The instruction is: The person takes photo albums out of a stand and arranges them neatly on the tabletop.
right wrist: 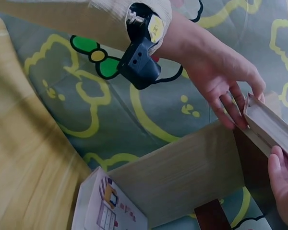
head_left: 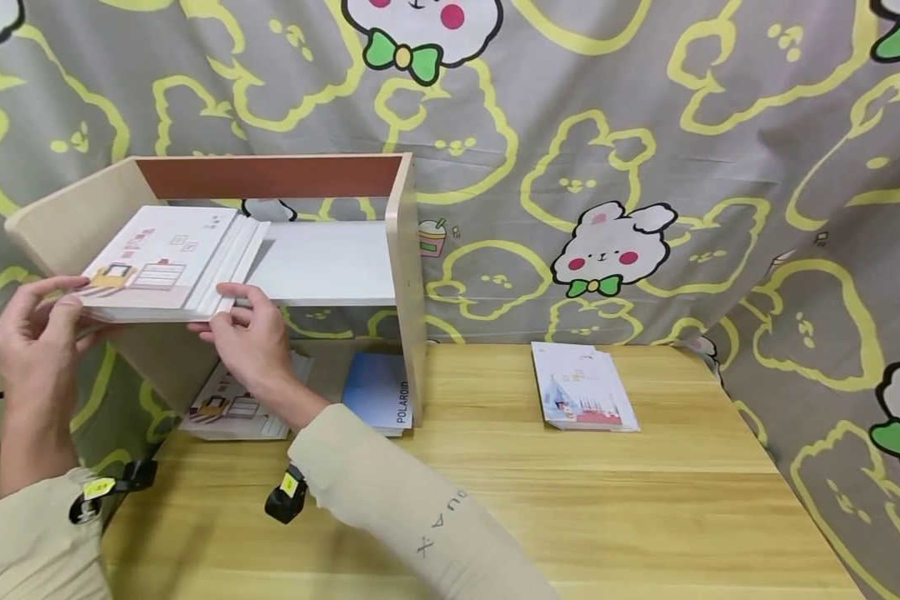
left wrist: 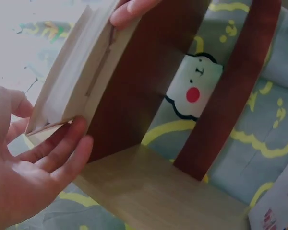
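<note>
Book stack (head_left: 167,257) at white shelf (head_left: 330,262); blue book (head_left: 377,387) below.

In the head view the left forearm (head_left: 39,521) rises nearly upright, while the right forearm (head_left: 412,496) slants up and leftward. The left hand (head_left: 37,337) grips (thumb set opposite its fingers); the right hand (head_left: 251,342), fingers bent, grips just beside it.
</note>
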Demonstrator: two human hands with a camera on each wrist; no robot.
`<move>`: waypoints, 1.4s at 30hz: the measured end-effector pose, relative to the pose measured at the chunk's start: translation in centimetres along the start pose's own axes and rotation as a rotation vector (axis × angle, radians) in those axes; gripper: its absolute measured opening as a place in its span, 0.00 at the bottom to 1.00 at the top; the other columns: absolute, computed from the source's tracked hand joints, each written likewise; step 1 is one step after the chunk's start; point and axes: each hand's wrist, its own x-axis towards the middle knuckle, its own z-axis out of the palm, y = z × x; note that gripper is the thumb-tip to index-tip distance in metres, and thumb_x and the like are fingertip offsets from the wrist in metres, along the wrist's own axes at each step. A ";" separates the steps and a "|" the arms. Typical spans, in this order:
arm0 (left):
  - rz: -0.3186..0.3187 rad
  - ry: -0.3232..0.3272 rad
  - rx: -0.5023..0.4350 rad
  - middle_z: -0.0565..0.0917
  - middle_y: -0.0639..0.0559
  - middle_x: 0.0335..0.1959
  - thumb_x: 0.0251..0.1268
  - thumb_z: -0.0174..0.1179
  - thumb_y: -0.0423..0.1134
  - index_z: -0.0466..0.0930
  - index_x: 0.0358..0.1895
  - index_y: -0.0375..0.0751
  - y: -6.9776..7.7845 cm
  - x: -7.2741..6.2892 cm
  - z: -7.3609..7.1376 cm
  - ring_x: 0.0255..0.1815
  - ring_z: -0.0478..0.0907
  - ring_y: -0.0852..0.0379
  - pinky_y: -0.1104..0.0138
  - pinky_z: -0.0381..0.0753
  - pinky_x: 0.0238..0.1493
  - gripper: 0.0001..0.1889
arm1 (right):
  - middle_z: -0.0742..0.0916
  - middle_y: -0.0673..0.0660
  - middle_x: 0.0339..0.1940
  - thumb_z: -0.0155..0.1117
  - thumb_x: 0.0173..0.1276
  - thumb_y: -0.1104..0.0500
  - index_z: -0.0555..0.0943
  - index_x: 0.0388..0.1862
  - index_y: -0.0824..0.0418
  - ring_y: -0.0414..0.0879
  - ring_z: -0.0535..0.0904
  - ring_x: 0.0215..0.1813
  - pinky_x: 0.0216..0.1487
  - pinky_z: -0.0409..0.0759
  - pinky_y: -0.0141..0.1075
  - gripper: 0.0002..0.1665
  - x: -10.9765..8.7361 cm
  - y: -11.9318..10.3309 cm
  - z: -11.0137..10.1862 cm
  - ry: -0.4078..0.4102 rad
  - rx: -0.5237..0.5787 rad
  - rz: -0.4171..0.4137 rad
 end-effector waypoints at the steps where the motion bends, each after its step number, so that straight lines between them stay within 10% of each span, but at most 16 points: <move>1: 0.004 -0.016 -0.027 0.80 0.44 0.49 0.72 0.52 0.25 0.80 0.58 0.29 -0.1 -0.1 0.0 0.37 0.86 0.55 0.70 0.87 0.33 0.16 | 0.90 0.49 0.31 0.56 0.70 0.72 0.81 0.58 0.55 0.33 0.86 0.29 0.34 0.85 0.28 0.22 0.0 0.0 -0.2 -0.004 0.006 -0.006; 20: 0.126 -0.335 -0.143 0.70 0.34 0.67 0.74 0.39 0.17 0.65 0.69 0.20 -1.2 -3.0 -1.5 0.57 0.80 0.46 0.68 0.85 0.51 0.22 | 0.91 0.60 0.41 0.51 0.75 0.73 0.79 0.63 0.59 0.34 0.87 0.35 0.41 0.87 0.31 0.23 -1.3 1.4 -3.4 -0.186 0.040 -0.124; 27: 0.128 -0.503 -0.342 0.70 0.30 0.68 0.74 0.34 0.13 0.55 0.72 0.17 -1.8 -3.3 -2.2 0.62 0.79 0.43 0.61 0.84 0.55 0.24 | 0.90 0.58 0.46 0.52 0.72 0.77 0.81 0.60 0.62 0.37 0.87 0.39 0.42 0.87 0.32 0.23 -1.3 1.7 -3.8 -0.172 0.087 -0.139; 34: 0.145 -0.540 -0.378 0.69 0.28 0.68 0.71 0.32 0.11 0.54 0.71 0.15 -2.1 -3.4 -2.2 0.61 0.78 0.41 0.61 0.85 0.54 0.26 | 0.87 0.50 0.34 0.53 0.70 0.75 0.81 0.63 0.58 0.32 0.69 0.19 0.21 0.67 0.25 0.27 -1.1 1.3 -4.3 -0.143 -0.025 -0.198; 42: 0.156 -0.610 -0.468 0.70 0.26 0.67 0.68 0.28 0.10 0.52 0.72 0.13 -2.5 -4.0 -2.5 0.60 0.79 0.40 0.60 0.86 0.52 0.28 | 0.86 0.45 0.32 0.55 0.71 0.72 0.81 0.64 0.49 0.34 0.68 0.18 0.20 0.65 0.26 0.29 -1.4 1.0 -4.9 -0.139 -0.150 -0.200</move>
